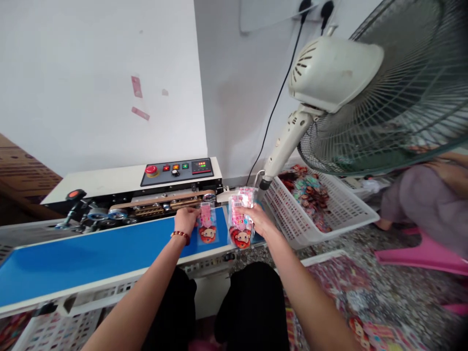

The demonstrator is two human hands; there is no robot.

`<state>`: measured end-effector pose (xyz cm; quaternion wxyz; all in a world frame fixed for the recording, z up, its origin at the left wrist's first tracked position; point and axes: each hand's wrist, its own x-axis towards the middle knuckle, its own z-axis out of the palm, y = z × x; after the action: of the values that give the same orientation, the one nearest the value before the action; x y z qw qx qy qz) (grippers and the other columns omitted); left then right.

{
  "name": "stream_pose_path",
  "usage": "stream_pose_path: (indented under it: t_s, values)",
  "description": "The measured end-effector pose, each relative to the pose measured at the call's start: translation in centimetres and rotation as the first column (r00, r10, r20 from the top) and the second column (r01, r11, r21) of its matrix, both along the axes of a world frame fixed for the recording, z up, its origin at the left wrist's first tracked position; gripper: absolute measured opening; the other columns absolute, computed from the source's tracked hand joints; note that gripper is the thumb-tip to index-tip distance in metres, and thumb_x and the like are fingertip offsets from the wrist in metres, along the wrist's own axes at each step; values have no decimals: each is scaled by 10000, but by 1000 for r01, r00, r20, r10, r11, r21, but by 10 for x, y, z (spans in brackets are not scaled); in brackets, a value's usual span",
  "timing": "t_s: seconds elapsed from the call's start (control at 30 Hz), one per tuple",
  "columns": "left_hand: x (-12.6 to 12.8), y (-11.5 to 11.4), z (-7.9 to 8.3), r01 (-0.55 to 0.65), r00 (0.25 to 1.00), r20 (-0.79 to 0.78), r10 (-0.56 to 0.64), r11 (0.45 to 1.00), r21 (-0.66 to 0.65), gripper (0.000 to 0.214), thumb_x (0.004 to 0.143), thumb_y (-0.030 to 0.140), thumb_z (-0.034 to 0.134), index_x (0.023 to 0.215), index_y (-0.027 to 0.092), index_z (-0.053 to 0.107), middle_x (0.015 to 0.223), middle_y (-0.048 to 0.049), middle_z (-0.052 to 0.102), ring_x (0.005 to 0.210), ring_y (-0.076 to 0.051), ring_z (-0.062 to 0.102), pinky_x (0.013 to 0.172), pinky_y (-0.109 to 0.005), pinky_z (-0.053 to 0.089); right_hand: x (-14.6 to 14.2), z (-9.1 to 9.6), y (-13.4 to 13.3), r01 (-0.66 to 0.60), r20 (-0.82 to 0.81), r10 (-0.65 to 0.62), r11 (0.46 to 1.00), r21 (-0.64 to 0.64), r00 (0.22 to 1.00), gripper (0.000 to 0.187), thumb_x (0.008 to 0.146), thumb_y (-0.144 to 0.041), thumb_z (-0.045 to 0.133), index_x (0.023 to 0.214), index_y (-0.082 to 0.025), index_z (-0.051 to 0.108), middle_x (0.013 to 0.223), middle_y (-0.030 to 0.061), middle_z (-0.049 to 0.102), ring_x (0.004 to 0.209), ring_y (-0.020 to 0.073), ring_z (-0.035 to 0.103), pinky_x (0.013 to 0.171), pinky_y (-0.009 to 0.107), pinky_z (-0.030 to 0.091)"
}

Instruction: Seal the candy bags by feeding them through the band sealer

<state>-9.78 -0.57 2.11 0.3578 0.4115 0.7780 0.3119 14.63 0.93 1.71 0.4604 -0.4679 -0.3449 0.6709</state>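
Note:
My left hand (185, 220), with a red bead bracelet at the wrist, has its fingers closed on the left edge of a clear packet (208, 233). Inside that packet are a pink card and an orange lion-like figure. It is held over the right end of the blue conveyor belt (109, 252), just in front of the band sealer (175, 173). To its right, my right hand (259, 220) grips a bunch of similar packets (240, 229), fanned slightly and upright. My right thumb lies across their front; the other fingers are hidden behind them.
A large fan (336, 73) leans in from the right. Below it stands a white basket (321, 234) of colourful pieces. More packets (340, 273) lie low at right, near a pink stool (420, 253) and a seated person (431, 195). Another basket (58, 331) sits under the belt.

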Motion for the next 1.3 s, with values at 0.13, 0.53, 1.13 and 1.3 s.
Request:
stream_pose_path:
  t_s: [0.13,0.53,1.13,1.3]
  values:
    - [3,-28,2,-60,944,-284,167,935,351,339,828,377,698,1100,179,664,1057,-119,704,907,-266,684,740,-334,522,-9,1,1,-25,9,25,999,25,1000,411,487,-354,937,805,-176,747,690,22,749,628,214,691,639,313,541]
    - [80,-17,-3,130,962,177,-206,922,366,271,840,423,624,942,204,747,826,-33,741,551,-150,607,585,-258,440,-1,-12,-2,40,50,-48,986,159,998,386,551,-393,911,828,-188,738,681,-8,723,588,165,606,614,281,478]
    - [80,-13,1,104,748,626,-221,970,219,553,489,603,848,749,168,629,610,20,529,530,-96,417,457,-195,213,6,-12,-7,59,-35,-56,992,107,998,422,503,-379,922,841,-193,751,734,21,760,744,261,721,731,362,556]
    - [79,-6,-4,117,838,483,-255,948,298,445,588,583,764,667,156,665,592,6,532,561,-104,396,503,-220,289,11,-11,-5,72,11,-73,992,102,997,440,484,-368,926,845,-189,751,738,18,764,736,256,720,715,349,548]
